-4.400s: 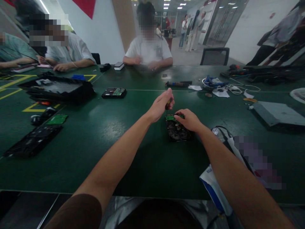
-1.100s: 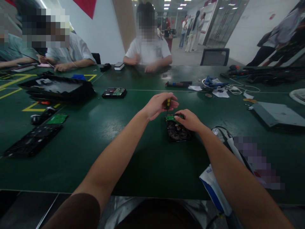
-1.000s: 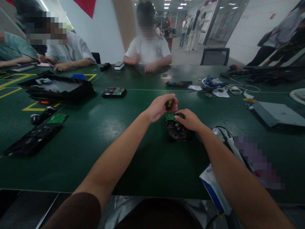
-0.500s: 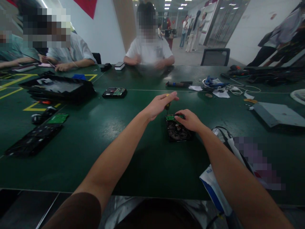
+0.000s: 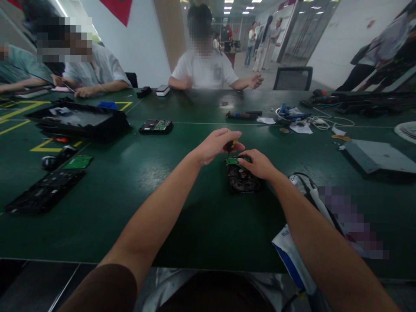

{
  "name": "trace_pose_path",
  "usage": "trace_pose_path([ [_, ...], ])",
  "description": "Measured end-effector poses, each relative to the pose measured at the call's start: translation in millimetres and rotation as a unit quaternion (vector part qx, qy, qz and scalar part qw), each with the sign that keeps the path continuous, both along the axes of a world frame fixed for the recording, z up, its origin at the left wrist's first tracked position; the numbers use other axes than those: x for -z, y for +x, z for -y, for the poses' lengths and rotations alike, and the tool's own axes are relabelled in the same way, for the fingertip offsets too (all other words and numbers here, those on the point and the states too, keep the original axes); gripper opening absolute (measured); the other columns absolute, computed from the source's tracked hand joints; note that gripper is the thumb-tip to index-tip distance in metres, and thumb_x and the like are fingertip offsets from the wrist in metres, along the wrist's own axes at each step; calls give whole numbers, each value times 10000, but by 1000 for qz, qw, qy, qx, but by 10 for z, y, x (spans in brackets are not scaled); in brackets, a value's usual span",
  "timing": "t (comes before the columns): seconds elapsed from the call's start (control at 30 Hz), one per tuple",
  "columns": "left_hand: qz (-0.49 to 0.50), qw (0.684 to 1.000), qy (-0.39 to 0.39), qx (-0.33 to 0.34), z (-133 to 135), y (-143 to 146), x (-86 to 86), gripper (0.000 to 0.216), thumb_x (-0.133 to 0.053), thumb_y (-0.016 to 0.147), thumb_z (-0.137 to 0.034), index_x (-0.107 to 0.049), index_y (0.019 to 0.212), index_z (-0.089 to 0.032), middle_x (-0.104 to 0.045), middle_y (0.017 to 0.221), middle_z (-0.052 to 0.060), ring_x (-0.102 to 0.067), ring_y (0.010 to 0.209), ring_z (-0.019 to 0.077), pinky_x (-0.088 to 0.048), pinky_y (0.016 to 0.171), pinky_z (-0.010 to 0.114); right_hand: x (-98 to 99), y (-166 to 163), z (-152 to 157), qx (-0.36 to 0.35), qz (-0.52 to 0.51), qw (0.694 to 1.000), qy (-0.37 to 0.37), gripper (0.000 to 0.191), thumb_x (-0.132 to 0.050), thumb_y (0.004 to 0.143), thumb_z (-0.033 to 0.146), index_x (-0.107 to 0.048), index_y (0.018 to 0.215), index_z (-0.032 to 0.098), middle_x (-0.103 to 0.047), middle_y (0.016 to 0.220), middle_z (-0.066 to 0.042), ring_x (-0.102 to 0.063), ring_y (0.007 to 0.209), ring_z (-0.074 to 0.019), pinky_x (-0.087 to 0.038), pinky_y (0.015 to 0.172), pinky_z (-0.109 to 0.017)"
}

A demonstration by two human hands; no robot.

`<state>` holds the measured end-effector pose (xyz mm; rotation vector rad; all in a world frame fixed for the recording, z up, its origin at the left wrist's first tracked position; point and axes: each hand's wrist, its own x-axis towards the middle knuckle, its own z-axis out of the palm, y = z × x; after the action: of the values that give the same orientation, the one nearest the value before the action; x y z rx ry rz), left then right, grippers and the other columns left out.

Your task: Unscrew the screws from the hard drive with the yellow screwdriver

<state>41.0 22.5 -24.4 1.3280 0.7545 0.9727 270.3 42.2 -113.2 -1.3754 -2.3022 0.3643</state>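
A black hard drive (image 5: 243,180) with a small green circuit board (image 5: 232,160) at its far end lies on the green table (image 5: 130,186) in front of me. My left hand (image 5: 217,144) is closed around the yellow-and-black handle of a small screwdriver (image 5: 231,144), held upright over the board. My right hand (image 5: 256,163) rests on the drive's far end, fingers pinching the board's edge.
Another hard drive (image 5: 156,126) lies further left, beside a black tray (image 5: 78,119). A loose green board (image 5: 77,162) and a black panel (image 5: 45,190) are at left. Tools and cables (image 5: 292,113) and a grey case (image 5: 378,155) are at right. A person (image 5: 208,65) sits opposite, others at the far left.
My left hand's fingers have curled back over the screwdriver handle after opening out half a second ago. The person opposite has stretched one arm out to the side. The drive stays put.
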Motion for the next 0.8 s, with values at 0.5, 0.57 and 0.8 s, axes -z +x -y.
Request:
trace_pose_path([
  [0.5,119,992,-7,-40,-80,92,148,347,-528,921,-468,-681,828,-172,-713,787,51,-694,750,179,-572,804,353,21,12,-17,-3,0,1000,4,296,-631,1011,424,-756,1214,249,-757,1200,-100,-668,1157,-290,-523,1025,-443],
  [0.57,130,990,8,-62,-92,102,156,246,-587,903,-416,-656,850,-186,-657,749,11,-655,704,161,-557,757,333,15,11,-15,-2,2,1000,4,301,-629,1015,428,-756,1216,244,-759,1190,-99,-668,1144,-286,-525,1015,-436],
  [0.8,44,983,90,-152,-132,41,103,211,-726,882,-329,-590,787,-198,-543,734,-26,-534,681,115,-456,655,245,6,22,-12,-1,2,1000,-1,318,-612,1025,436,-759,1218,230,-753,1197,-110,-666,1128,-289,-528,1000,-438],
])
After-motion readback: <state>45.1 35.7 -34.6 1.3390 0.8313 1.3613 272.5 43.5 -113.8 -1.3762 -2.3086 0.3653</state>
